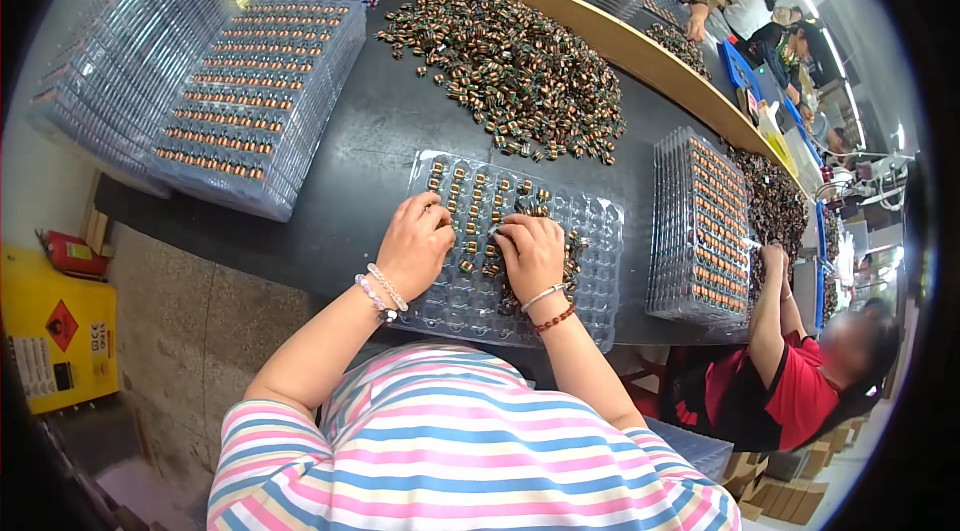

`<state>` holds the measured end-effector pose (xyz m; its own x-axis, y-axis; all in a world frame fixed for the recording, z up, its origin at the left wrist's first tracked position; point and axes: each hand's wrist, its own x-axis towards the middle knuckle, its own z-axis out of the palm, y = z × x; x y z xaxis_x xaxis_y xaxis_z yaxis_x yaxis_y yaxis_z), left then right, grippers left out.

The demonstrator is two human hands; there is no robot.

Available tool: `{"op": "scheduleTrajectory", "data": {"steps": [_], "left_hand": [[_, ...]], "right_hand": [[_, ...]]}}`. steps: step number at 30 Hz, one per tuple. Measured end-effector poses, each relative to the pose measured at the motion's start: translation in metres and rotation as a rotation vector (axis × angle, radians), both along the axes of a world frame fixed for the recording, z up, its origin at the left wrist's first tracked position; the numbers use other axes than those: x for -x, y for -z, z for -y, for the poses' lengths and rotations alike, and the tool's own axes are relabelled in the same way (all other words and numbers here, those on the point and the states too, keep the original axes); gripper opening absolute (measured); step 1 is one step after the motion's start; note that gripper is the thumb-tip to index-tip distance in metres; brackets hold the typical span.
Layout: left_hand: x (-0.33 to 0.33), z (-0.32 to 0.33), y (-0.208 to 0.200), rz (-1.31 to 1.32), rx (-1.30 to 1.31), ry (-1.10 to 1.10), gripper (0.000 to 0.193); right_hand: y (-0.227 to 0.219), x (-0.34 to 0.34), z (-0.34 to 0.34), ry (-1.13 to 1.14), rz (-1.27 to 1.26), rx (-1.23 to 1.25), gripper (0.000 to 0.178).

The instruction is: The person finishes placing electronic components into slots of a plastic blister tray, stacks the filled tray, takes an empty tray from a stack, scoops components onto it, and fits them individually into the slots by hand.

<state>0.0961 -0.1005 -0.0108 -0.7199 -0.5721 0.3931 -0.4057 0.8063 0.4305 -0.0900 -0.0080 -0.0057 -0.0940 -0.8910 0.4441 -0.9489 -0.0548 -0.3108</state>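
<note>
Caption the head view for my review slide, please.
Left hand and right hand over a clear tray of small copper-coloured components, a loose heap beyond.

1 head-worn fisheye view, facing down, tray (pixel 600 256) near.

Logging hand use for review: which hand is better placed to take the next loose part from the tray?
Probably the right hand: it is among the loose parts on the tray, while the left hand is farther left, beside the filled rows.
</note>
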Motion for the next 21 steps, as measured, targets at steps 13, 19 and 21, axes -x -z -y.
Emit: {"op": "scheduleTrajectory", "data": {"steps": [13,19,21], "left_hand": [[0.051,0.002,0.003,-0.015,-0.125,0.114,0.019],[0.046,0.003,-0.008,-0.244,-0.417,-0.022,0.009],[0.043,0.001,-0.007,-0.219,-0.293,-0.008,0.009]], "right_hand": [[-0.02,-0.002,-0.015,0.165,1.401,0.24,0.019],[-0.018,0.006,-0.031,0.164,1.665,0.158,0.024],[-0.018,0.005,-0.031,0.178,1.715,0.198,0.024]]}}
